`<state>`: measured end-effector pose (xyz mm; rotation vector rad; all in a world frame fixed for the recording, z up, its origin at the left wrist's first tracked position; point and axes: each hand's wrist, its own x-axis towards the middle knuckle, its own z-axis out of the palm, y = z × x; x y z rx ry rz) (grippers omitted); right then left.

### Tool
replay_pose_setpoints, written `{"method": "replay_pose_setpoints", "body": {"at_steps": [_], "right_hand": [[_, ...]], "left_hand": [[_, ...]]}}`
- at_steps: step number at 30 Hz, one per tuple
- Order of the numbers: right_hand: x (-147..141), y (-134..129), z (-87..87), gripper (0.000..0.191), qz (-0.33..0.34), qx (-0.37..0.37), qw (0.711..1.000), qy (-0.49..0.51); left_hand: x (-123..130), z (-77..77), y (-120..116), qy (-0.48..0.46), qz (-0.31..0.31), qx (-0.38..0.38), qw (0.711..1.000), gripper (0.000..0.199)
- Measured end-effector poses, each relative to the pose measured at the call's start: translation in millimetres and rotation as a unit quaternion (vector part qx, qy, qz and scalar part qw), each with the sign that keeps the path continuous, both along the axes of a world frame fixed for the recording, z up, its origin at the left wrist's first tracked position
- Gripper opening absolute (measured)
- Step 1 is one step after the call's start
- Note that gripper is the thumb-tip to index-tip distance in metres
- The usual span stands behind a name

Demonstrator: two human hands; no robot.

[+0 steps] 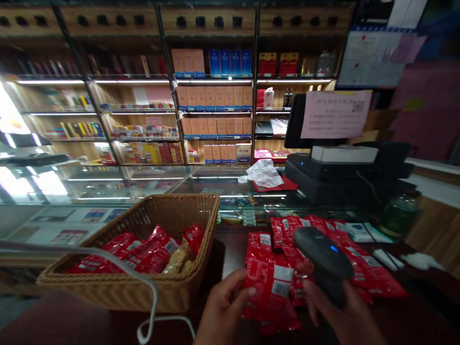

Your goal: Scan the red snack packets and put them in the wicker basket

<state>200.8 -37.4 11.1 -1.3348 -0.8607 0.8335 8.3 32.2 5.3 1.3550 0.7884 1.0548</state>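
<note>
My left hand (224, 302) pinches the left edge of a red snack packet (264, 280), whose white barcode label faces up. In my right hand (339, 306) is a black barcode scanner (323, 249) with a lit blue light, its head just to the right of and above that packet. More red packets (370, 266) lie overlapping on the dark counter behind and right of the scanner. To the left stands a wicker basket (179, 292) holding several red packets (154, 251) and a clear bag of tan food (178, 256).
A white cable (151, 287) loops in front of the basket. Behind are a glass display counter (136, 184), a crumpled white plastic bag (264, 173) and a monitor (298, 120) with a pink sheet. A green jar (398, 215) stands at right.
</note>
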Motion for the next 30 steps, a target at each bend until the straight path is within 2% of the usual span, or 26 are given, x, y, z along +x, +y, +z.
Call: {"method": "replay_pose_setpoints", "body": {"at_steps": [4, 7, 10, 12, 16, 17, 19, 23, 25, 28, 30], "right_hand": [[3.8, 8.6, 8.9, 0.057, -0.002, -0.003, 0.999, 0.040], [8.3, 6.8, 7.8, 0.054, -0.006, 0.007, 0.997, 0.082], [16.3, 2.7, 7.1, 0.051, 0.011, 0.014, 0.995, 0.103], [21.8, 1.9, 6.0, 0.048, 0.026, 0.014, 0.994, 0.104], [27.7, 6.8, -3.3, 0.052, -0.019, 0.039, 0.993, 0.107], [27.8, 8.3, -5.8, 0.054, -0.032, 0.044, 0.993, 0.109], [27.1, 10.2, -8.3, 0.055, -0.015, 0.054, 0.992, 0.112], [24.5, 10.8, 1.9, 0.044, 0.001, 0.065, 0.991, 0.116], [23.9, 11.4, 11.7, 0.047, 0.005, 0.054, 0.993, 0.108], [22.7, 10.9, 21.7, 0.054, 0.011, 0.047, 0.997, 0.063], [20.9, 6.7, 20.9, 0.050, 0.027, 0.045, 0.998, 0.043]], "left_hand": [[9.0, 2.3, -4.8, 0.043, -0.022, 0.024, 0.999, 0.012], [13.8, -5.5, -3.9, 0.062, 0.015, 0.006, 0.998, 0.014], [15.7, -13.5, -4.0, 0.065, 0.049, -0.044, 0.996, 0.019], [15.8, -16.8, -5.2, 0.047, 0.030, -0.096, 0.994, 0.023], [14.7, -21.9, -7.9, 0.012, -0.056, -0.197, 0.979, 0.038], [14.5, -23.2, -8.6, 0.015, -0.063, -0.211, 0.975, 0.040], [14.9, -24.9, -10.1, 0.020, -0.058, -0.225, 0.973, 0.043], [17.3, -21.4, -12.8, -0.002, -0.035, -0.206, 0.978, 0.046], [17.4, -17.3, -11.9, -0.015, -0.013, -0.175, 0.984, 0.042], [13.8, -13.2, -5.7, -0.031, 0.058, -0.130, 0.989, 0.038], [9.6, -13.1, 0.9, -0.043, 0.121, -0.109, 0.986, 0.038]]}}
